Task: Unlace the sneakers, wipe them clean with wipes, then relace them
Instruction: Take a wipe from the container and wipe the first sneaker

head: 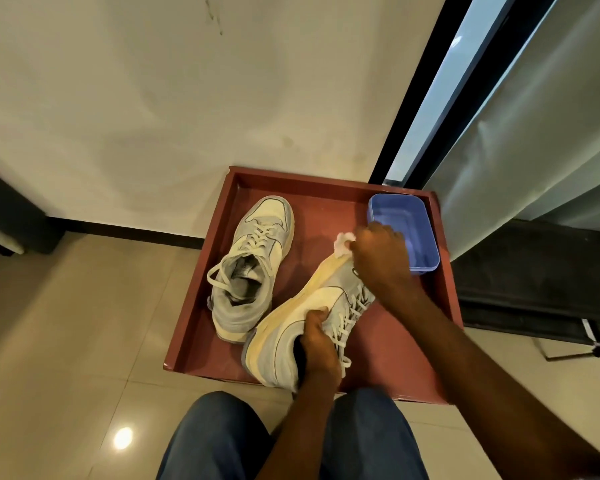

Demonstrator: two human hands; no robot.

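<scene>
Your right-hand fingers [355,249] are pinching a crumpled white wipe [343,243] against the toe of the tilted sneaker [312,306] at frame centre. Your left hand [317,344] is gripping its collar, fingers tucked inside. The second sneaker [253,265] is sitting upright to its left on the red tray [201,303], laces still threaded. Risk: your wiping elbow is passing just beside the blue tub [404,232], upper right; a wide stroke could be knocking it.
</scene>
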